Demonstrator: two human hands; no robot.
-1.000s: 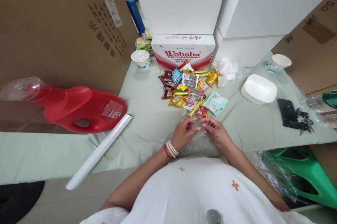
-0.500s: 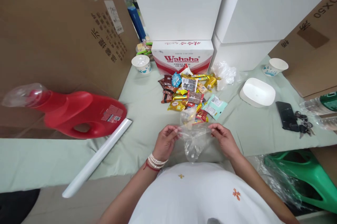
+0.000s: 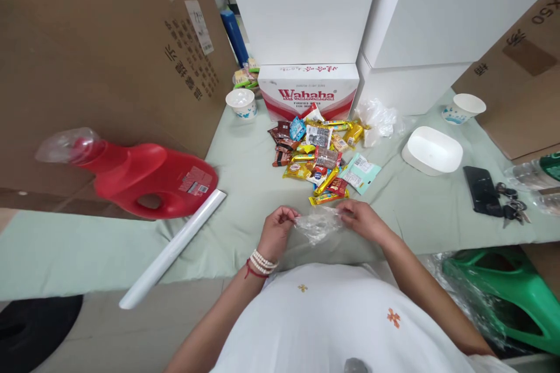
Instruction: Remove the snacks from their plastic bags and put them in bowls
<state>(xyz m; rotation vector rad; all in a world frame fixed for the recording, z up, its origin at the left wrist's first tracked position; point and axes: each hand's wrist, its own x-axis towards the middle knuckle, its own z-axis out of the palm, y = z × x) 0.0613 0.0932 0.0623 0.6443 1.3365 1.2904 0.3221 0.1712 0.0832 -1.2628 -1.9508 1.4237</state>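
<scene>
A clear plastic bag is stretched between my two hands, just above the near part of the table. My left hand, with a beaded bracelet at the wrist, pinches the bag's left side. On the right side, my right hand grips the bag with fingers closed. Right beyond the bag lies a pile of wrapped snacks in brown, yellow, red and blue wrappers. A pale teal packet sits at the pile's right edge, close to my right hand.
A red jug and a white roll lie to the left. Behind the snacks stands a Wahaha carton. Rightward are crumpled plastic, a white bowl, a paper cup, a phone and keys.
The plastic bag has gone from hanging long to being bunched shorter between my hands. My right hand has moved slightly left, and the bag no longer covers the near snacks.
</scene>
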